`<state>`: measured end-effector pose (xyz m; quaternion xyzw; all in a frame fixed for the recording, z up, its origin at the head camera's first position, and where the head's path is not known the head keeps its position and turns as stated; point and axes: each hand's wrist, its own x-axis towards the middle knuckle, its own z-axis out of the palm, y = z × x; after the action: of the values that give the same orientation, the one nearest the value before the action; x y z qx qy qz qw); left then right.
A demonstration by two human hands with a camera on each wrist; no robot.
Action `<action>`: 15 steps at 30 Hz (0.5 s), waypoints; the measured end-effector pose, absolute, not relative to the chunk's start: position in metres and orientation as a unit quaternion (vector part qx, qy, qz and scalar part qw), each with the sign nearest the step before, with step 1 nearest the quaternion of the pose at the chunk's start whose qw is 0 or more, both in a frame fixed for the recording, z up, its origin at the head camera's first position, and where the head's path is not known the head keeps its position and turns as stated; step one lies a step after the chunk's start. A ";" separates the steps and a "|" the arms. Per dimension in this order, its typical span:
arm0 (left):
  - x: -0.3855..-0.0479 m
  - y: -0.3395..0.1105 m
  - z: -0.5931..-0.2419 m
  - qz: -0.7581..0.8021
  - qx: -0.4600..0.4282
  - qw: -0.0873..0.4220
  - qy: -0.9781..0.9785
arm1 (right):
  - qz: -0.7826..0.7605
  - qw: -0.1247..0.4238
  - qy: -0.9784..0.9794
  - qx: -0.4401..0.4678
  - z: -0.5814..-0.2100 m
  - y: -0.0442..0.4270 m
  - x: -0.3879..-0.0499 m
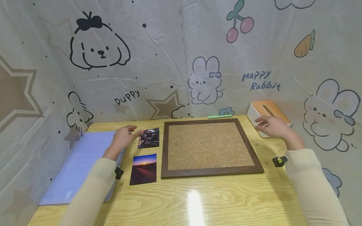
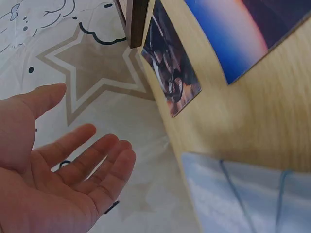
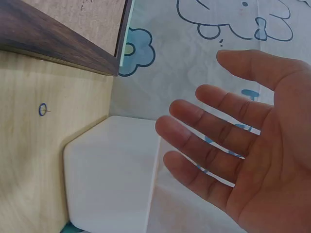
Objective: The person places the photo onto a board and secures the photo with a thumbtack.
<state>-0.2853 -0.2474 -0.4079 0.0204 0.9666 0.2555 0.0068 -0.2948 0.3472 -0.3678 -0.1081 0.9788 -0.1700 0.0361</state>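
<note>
My left hand (image 1: 122, 140) hovers by the right edge of a pale blue folder (image 1: 82, 163), left of a motorcycle photo (image 1: 148, 138). In the left wrist view its fingers (image 2: 92, 160) are spread and loosely bent, holding nothing. Below that photo lies a sunset photo (image 1: 143, 169). A cork board (image 1: 209, 146) with a dark wooden frame lies flat beside both photos. At the right, my right hand (image 1: 272, 127) is raised over a white box with an orange slotted top (image 1: 268, 108). Its fingers (image 3: 204, 126) are extended and apart, with nothing between them.
A green pen (image 1: 220, 116) lies behind the board. Two small tack-like items, one near the box (image 1: 257, 144) and one lower (image 1: 266, 163), lie right of the board. A printed cloth (image 1: 158, 47) hangs around the table (image 1: 226, 201).
</note>
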 end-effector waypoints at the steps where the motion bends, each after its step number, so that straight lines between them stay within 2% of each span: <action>1: -0.286 -0.247 -0.410 0.269 0.014 0.010 0.963 | -0.174 0.036 0.978 -0.108 -0.369 0.349 -0.295; 15: -0.295 -0.240 -0.442 0.341 -0.052 0.051 0.937 | -0.229 0.043 0.965 -0.118 -0.393 0.360 -0.298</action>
<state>-0.2946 -0.2398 -0.4417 -0.0523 0.9371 0.3413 0.0512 -0.2975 0.3597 -0.3933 -0.1180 0.9652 -0.2294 0.0427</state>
